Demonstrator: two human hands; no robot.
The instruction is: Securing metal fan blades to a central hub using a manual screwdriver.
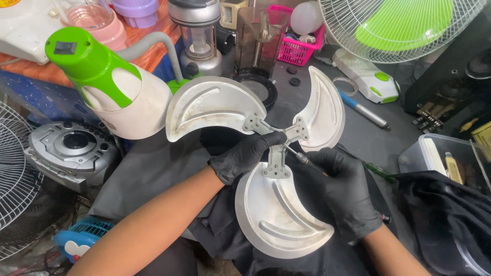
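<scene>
A three-bladed silver metal fan blade (215,105) lies over a dark cloth in the middle. My left hand (244,156), in a black glove, grips its central hub from the left. My right hand (343,191), also gloved in black, holds a thin screwdriver (299,156) whose tip touches the hub. One blade points toward me, one to the upper left, one to the upper right.
A white and green lamp (110,84) stands at the left above a grey radio (71,148). A fan guard with green blades (401,25) sits top right. A pink basket (302,46), a pen (365,112) and a clear plastic box (450,158) lie around.
</scene>
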